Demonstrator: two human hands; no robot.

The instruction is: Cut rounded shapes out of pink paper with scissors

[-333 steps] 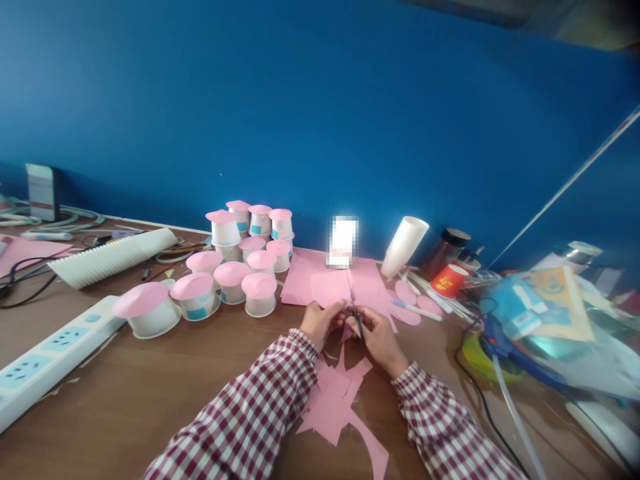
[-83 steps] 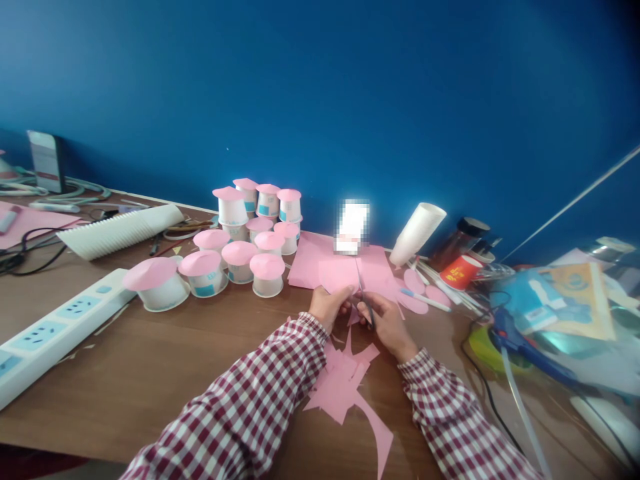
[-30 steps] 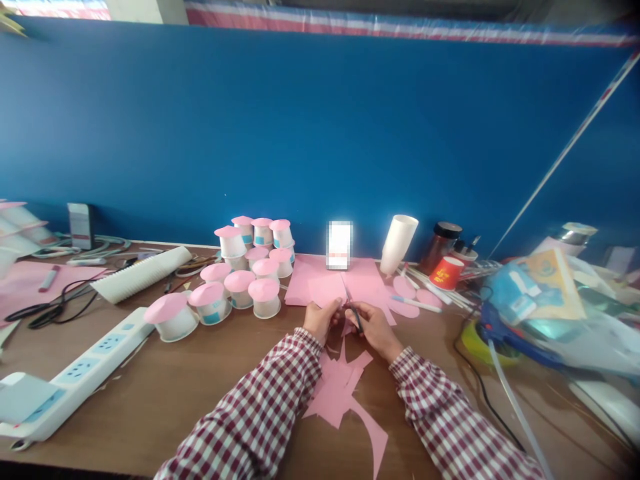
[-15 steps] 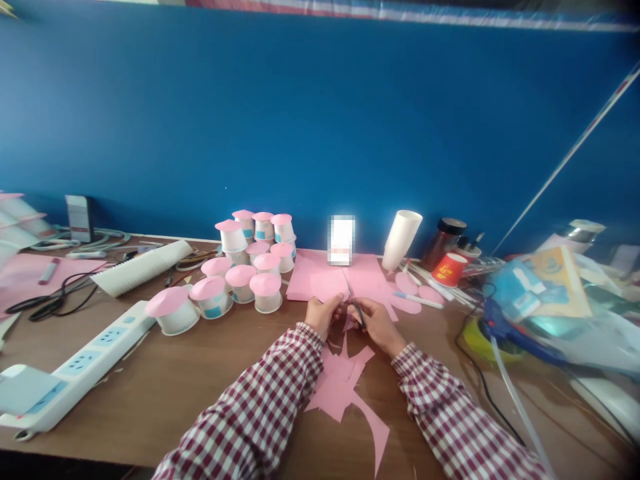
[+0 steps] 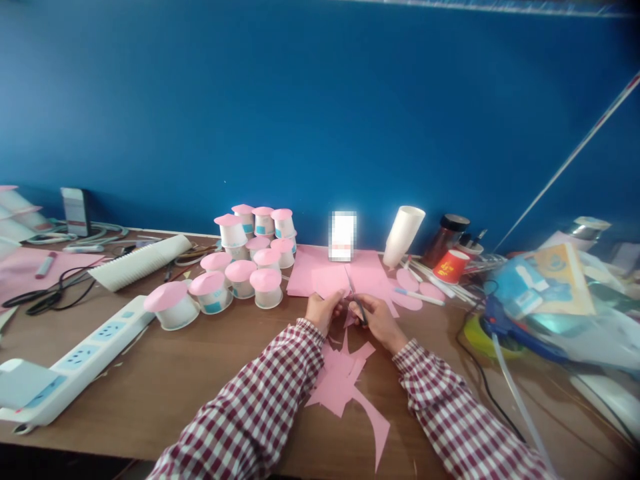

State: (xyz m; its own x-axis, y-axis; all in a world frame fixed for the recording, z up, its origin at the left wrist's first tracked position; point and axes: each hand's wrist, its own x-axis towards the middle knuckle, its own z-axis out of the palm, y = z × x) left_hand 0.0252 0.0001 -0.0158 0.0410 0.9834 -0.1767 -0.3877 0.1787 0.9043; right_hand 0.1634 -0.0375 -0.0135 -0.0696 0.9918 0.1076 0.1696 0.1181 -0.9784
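Observation:
My right hand (image 5: 377, 321) is closed round the dark handles of a pair of scissors (image 5: 361, 313), whose blades point away from me. Close on its left, my left hand (image 5: 324, 311) pinches a piece of pink paper (image 5: 327, 285); its outline blends into the pink sheets (image 5: 305, 270) lying behind it. The blades are at the paper's right side, though whether they touch it I cannot tell. Pink paper scraps (image 5: 337, 383) lie on the table between my forearms, one of them a long curved strip (image 5: 374, 423).
Paper cups with pink paper tops (image 5: 240, 272) stand at left, beside a power strip (image 5: 95, 353). A white cup stack (image 5: 404, 233), a pen (image 5: 420, 296), pink cut-outs (image 5: 409, 281) and a red cup (image 5: 451, 267) are at right. A blue glue gun (image 5: 520, 337) lies farther right.
The view has tilted slightly, so things on the table sit a little higher. My hands stay close together, with the scissor blades at a slightly different angle.

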